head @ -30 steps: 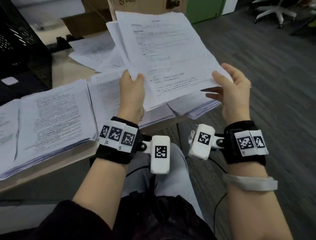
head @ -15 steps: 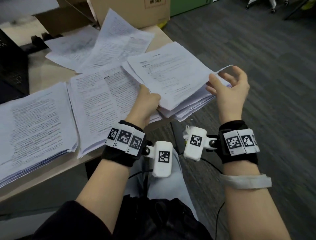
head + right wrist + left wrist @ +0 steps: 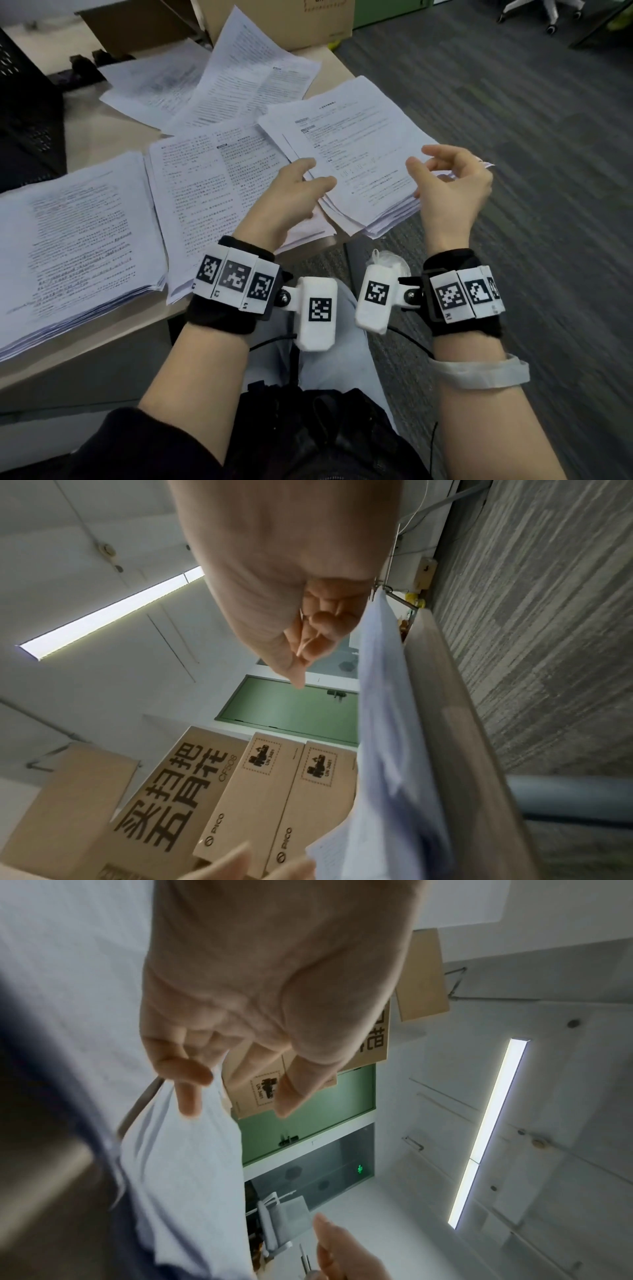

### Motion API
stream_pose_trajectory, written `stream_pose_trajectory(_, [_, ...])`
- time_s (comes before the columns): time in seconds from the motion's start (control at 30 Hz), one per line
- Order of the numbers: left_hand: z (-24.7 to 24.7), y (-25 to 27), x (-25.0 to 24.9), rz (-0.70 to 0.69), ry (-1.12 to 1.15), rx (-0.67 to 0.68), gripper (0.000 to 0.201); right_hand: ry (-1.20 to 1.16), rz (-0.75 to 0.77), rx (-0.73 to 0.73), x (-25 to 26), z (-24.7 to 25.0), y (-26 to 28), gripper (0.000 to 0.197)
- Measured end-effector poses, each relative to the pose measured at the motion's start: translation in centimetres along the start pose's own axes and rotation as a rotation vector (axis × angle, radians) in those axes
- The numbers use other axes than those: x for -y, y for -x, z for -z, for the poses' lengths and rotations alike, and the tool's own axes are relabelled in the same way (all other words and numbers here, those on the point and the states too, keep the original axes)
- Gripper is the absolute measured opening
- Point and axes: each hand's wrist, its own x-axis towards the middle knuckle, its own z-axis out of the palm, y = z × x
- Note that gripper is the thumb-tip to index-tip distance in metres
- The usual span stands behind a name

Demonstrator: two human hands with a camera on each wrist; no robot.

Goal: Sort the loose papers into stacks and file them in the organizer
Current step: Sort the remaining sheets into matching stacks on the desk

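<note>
A stack of printed papers (image 3: 359, 150) lies askew on the table's right corner, its near edge hanging over the table edge. My left hand (image 3: 318, 173) hovers at the stack's left edge with thumb and fingers spread, holding nothing. In the left wrist view the left hand (image 3: 232, 1096) has relaxed fingers that brush a white sheet (image 3: 185, 1164). My right hand (image 3: 419, 157) hangs over the stack's right edge, fingers loosely curled and empty. The right wrist view shows the right hand (image 3: 308, 642) beside the paper edge (image 3: 387, 723). A black mesh organizer (image 3: 24, 113) stands at the far left.
A thick paper stack (image 3: 78, 233) and a second stack (image 3: 205, 178) lie side by side on the beige table (image 3: 85, 113). Loose sheets (image 3: 239, 78) fan out behind them. A cardboard box (image 3: 291, 20) stands at the back. Grey carpet (image 3: 513, 137) lies to the right.
The stack, held up in both hands a second ago, came down onto the table's right corner. Both hands have let go of it and now hover at its edges.
</note>
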Motion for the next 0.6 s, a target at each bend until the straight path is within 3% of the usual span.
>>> stream_pose_trajectory(0.13, [2.3,0.9,-1.4,-0.087,-0.005,0.065,0.041,-0.033,-0.035,0.185,2.5,-1.6,0.9,0.014])
stream_pose_trajectory(0.23, [4.4,1.2,-2.3,-0.127,0.013,0.018,0.038,0.048,-0.018,0.343,4.8,-3.3,1.4,0.014])
stream_pose_trajectory(0.5, [11.1,-0.8,-4.2,-0.078,0.049,-0.132,0.039,0.158,-0.055,0.629,9.9,-10.3,1.2,0.016])
stream_pose_trajectory(0.6, [13.6,-2.6,-4.7,-0.018,0.100,-0.199,0.008,0.239,-0.048,0.696,11.0,-13.1,0.6,0.018])
